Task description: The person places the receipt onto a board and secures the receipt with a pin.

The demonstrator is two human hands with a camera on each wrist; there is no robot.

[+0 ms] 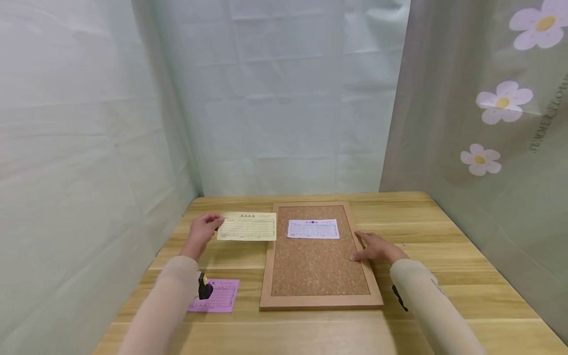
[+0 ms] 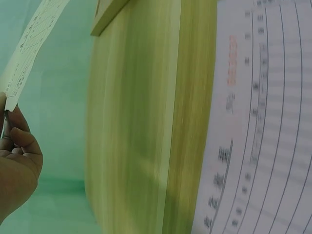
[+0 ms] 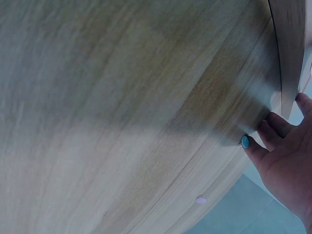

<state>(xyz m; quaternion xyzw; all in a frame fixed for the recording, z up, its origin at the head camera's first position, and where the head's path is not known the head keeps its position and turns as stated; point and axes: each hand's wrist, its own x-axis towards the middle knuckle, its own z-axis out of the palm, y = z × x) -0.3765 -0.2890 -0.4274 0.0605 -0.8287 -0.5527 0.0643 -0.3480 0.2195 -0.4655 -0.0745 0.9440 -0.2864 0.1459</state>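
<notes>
My left hand (image 1: 205,232) pinches the left edge of a yellow printed slip (image 1: 247,228). The slip is raised over the table, its right end overlapping the frame of a corkboard (image 1: 319,271) in the head view. A pale lilac printed slip (image 1: 312,230) lies on the cork, a purple thumbtack (image 1: 312,222) at its top edge. On the board's right frame rests my right hand (image 1: 377,247), thumb and forefinger spread. Seen from the right wrist, a small teal oval (image 3: 244,142) shows at one fingertip. A pink-purple printed slip (image 1: 224,296) lies partly behind my left wrist.
The wooden table (image 1: 421,217) carries the board, which lies flat near its middle. A small pinkish tack-like piece (image 1: 404,244) sits right of the board. Pale curtains (image 1: 288,98) enclose the back and sides, with printed flowers (image 1: 504,102) on the right one.
</notes>
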